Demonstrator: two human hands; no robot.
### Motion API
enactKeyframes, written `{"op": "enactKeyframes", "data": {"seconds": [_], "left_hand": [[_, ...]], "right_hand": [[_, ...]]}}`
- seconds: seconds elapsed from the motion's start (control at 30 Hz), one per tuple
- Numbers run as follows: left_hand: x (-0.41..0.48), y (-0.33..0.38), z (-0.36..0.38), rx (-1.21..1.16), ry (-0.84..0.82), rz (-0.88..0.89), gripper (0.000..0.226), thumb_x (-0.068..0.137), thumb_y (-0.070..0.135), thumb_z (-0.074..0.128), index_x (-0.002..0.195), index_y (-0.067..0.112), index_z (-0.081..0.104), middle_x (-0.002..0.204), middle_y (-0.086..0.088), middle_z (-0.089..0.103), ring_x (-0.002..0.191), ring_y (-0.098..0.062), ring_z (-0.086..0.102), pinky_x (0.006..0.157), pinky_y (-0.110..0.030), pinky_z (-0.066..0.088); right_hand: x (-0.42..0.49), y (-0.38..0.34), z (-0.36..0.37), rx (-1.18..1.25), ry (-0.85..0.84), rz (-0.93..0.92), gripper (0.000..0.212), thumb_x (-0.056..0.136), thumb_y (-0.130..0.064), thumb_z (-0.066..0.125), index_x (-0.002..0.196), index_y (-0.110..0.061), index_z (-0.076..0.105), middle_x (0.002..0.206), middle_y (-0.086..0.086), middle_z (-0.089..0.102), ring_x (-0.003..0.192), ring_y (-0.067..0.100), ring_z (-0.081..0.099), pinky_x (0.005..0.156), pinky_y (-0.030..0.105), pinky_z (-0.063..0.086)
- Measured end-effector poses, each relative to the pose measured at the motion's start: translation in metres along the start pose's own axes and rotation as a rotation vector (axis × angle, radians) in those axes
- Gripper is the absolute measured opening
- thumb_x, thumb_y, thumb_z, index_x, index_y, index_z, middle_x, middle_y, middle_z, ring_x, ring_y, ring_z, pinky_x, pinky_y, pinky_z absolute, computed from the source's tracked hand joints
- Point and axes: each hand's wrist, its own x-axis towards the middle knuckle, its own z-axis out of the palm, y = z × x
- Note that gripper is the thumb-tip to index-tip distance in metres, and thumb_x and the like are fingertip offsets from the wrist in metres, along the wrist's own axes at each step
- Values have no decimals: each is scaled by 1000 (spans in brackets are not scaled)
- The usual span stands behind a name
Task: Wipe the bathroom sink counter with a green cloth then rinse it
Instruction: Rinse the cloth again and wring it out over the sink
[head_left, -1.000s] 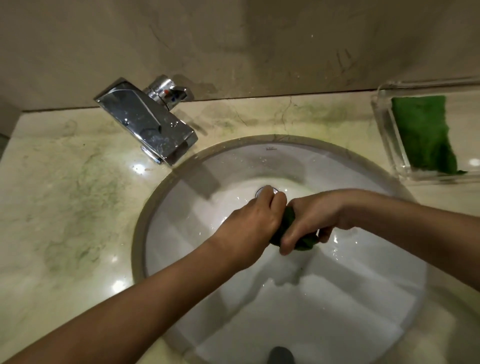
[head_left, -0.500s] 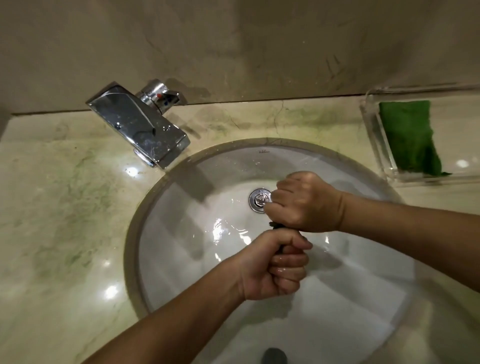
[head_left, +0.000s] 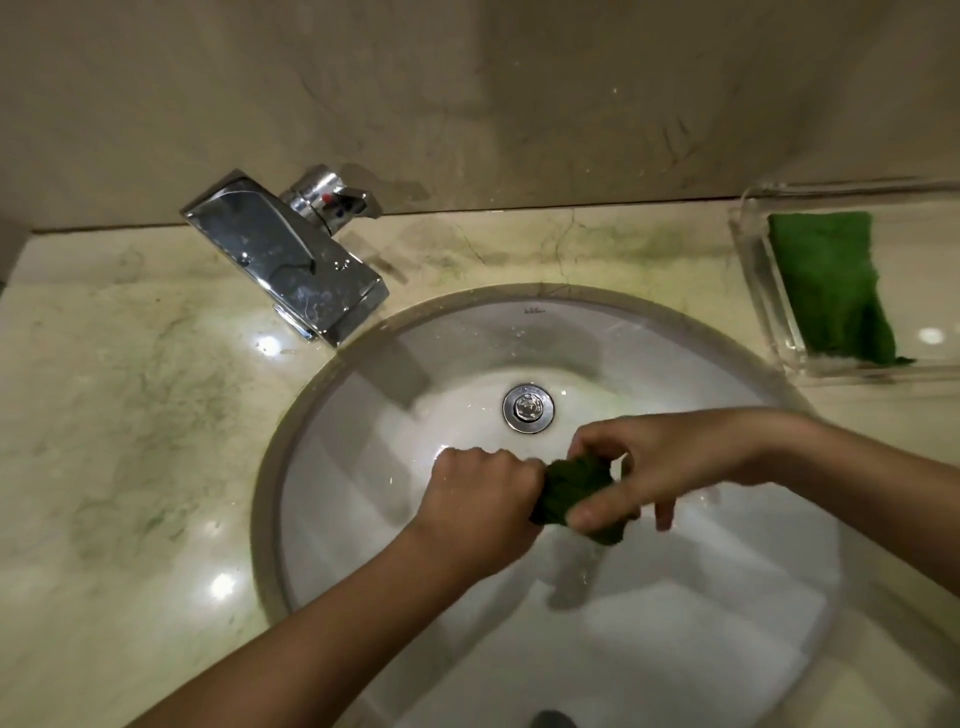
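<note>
Marble-patterned counter (head_left: 130, 441) surrounds an under-mounted white basin (head_left: 363, 493). The green cloth (head_left: 571, 491) is held low over the basin, just in front of the drain (head_left: 528, 408), bunched into a short dark roll between both hands. The left hand (head_left: 483, 512) is closed in a fist round one end. The right hand (head_left: 657, 465) pinches the other end between thumb and forefingers, its remaining fingers hanging loose below. No stream is visible from the chrome tap (head_left: 291, 260); droplets lie on the basin wall. Assessment: the step in hand appears to be wringing or working the cloth, late in the task. Risks noted: the right-hand hold looks the weaker of the two, and a hard twist could pull the wet end free and drop the cloth onto the drain. Forceful wringing could throw drops onto the counter and undo the wipe. With no water seen running, the rinse may be left incomplete. A second green cloth (head_left: 826, 286) lies in a clear tray (head_left: 763, 296) at the right, well apart; the two could be confused when the cloth is put away.
</note>
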Motion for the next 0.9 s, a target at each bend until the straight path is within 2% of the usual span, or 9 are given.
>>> {"op": "enactKeyframes", "data": {"seconds": [0.1,0.17,0.3,0.5,0.6,0.63,0.73,0.83,0.9], "left_hand": [[9,-11,4,56,110,48,32,42,30,82,57,20,55,46,3,53,38,-21,52,47,-16,6],[12,-15,6,87,142,86,34,43,27,83,61,18,56,50,4,54,40,-20,52,46,-19,13],[11,-17,1,148,202,174,32,46,16,80,66,15,55,54,1,53,41,-21,49,45,-20,15],[11,-16,-1,200,340,327,24,53,7,72,68,18,57,59,2,52,46,-19,48,44,-22,16],[9,-15,2,214,389,382,23,55,5,69,65,18,53,56,2,48,46,-18,45,44,-23,16],[9,-16,7,218,370,384,23,55,7,70,63,18,52,55,3,48,44,-18,45,45,-23,15],[10,-7,2,182,187,297,25,57,19,74,59,18,50,52,1,53,42,-21,50,47,-20,9],[20,6,-2,14,-59,-11,19,82,27,53,71,19,42,79,-3,63,73,-29,60,53,-24,23],[30,10,3,-353,-245,-218,21,83,24,51,66,15,42,69,0,54,67,-24,52,58,-25,29]], "right_hand": [[9,7,-2,452,-174,64,53,71,-46,72,111,-13,61,106,13,66,92,29,65,72,39,56],[18,12,8,534,-269,84,55,65,-46,73,105,-9,62,92,12,68,77,25,65,66,35,55],[25,10,24,571,-359,91,27,59,-38,72,71,-20,57,64,0,51,53,12,44,49,19,38],[20,18,25,721,-507,33,62,49,-47,82,97,-15,59,79,-1,56,58,10,51,48,17,40],[18,18,29,793,-478,64,37,59,-36,76,79,-15,55,68,0,48,50,10,39,43,16,30],[18,15,33,765,-405,87,24,65,-25,71,67,-18,49,60,-1,40,47,10,31,42,17,24],[27,7,44,440,-15,146,38,73,1,61,49,-20,39,51,1,29,45,14,23,42,20,18],[34,-1,42,-327,457,117,17,73,-6,58,61,-15,50,64,5,48,58,23,47,48,23,31],[36,-5,33,-753,603,65,10,77,-8,53,76,-16,58,85,10,58,77,30,56,55,26,32]]}}
